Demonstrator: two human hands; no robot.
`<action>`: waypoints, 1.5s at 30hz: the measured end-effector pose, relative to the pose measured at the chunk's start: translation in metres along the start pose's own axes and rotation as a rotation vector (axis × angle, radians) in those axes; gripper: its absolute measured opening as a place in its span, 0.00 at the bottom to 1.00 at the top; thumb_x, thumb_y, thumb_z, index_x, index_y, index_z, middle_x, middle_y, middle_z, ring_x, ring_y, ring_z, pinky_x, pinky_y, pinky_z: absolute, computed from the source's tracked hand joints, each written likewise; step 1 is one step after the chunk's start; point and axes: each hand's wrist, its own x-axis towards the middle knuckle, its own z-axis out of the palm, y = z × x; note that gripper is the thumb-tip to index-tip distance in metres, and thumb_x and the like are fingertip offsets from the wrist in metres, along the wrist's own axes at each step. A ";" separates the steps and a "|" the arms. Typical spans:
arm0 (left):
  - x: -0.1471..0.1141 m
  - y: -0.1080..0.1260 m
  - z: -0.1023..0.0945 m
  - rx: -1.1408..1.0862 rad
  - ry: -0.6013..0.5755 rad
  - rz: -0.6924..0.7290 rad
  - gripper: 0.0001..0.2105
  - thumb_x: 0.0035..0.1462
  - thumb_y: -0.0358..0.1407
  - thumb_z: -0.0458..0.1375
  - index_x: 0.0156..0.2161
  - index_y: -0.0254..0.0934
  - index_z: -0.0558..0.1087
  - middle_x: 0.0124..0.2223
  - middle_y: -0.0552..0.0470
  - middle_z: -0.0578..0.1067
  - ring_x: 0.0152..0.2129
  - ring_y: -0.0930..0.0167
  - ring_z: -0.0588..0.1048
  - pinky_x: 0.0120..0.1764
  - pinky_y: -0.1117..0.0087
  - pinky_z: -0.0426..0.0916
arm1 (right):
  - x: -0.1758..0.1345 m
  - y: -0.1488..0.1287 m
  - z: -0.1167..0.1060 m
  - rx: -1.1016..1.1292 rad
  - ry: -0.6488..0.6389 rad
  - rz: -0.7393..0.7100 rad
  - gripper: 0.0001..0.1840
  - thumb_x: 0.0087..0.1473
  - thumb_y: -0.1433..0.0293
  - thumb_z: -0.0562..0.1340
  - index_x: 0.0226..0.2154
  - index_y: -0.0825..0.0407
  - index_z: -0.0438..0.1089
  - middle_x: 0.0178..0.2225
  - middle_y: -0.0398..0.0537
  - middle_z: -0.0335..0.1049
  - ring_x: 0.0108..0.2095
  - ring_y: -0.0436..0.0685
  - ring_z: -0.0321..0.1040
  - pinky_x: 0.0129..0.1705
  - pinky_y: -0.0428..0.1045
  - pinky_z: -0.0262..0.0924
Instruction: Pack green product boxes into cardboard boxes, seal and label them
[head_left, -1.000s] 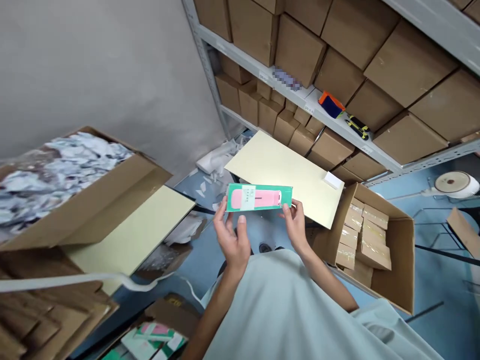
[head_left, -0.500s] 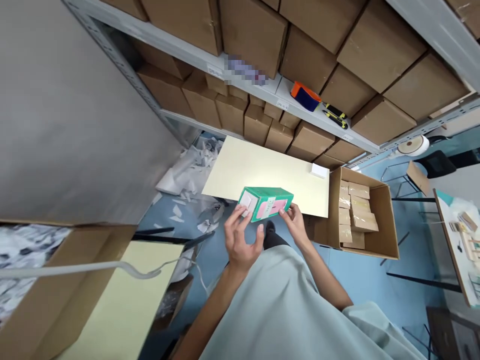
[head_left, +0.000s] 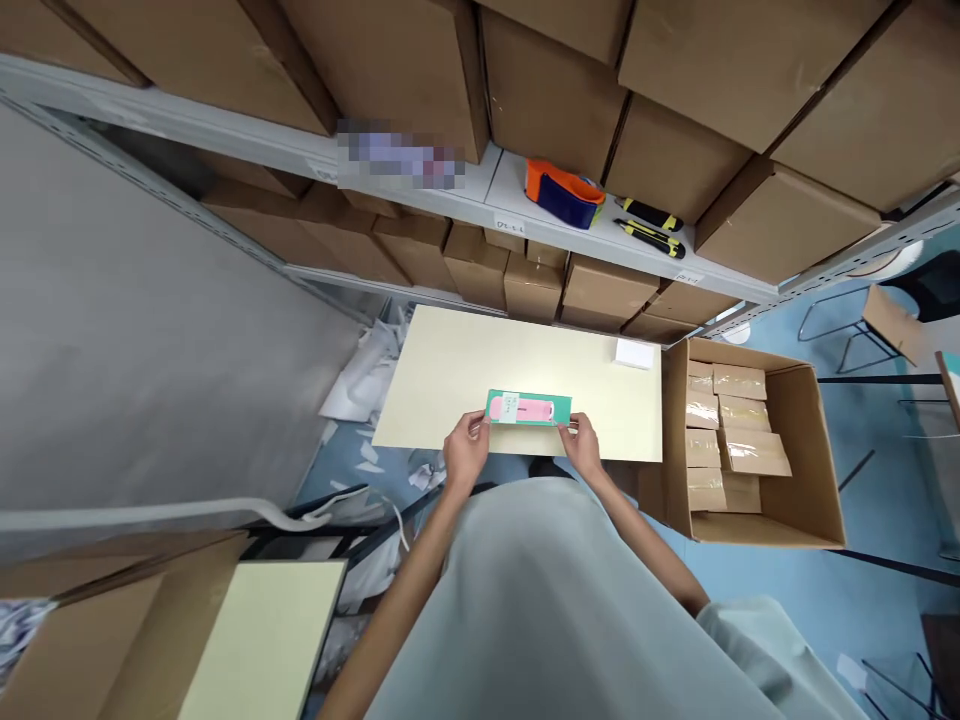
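A small green box (head_left: 564,410) with a pink picture on its face and a pale label (head_left: 509,407) across one part is held between my two hands. My left hand (head_left: 466,448) grips its left end, fingers curled round the lower corner. At the right end, my right hand (head_left: 581,445) pinches the other lower corner. The box is level, its printed face turned up toward me, over the front part of a cream tabletop (head_left: 450,350). Whether its underside touches the table I cannot tell.
On the table's back right lies a white stack (head_left: 634,353). An open carton (head_left: 806,450) of small brown boxes stands right of it. The shelf ahead bears brown cartons, an orange and blue tape dispenser (head_left: 564,193) and utility knives (head_left: 649,228). Paper scraps (head_left: 367,375) litter the floor at left.
The green box has turned from tilted to level, its printed face now upward, and sits over the table. My left hand has closed on its left end. The view has shifted.
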 end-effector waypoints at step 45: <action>0.102 -0.075 -0.019 0.308 -0.577 -0.061 0.22 0.64 0.32 0.57 0.62 0.39 0.79 0.53 0.44 0.85 0.52 0.60 0.83 0.60 0.60 0.75 | 0.031 0.010 0.059 -0.148 0.048 0.308 0.11 0.62 0.68 0.62 0.44 0.47 0.80 0.49 0.52 0.85 0.51 0.63 0.83 0.61 0.58 0.74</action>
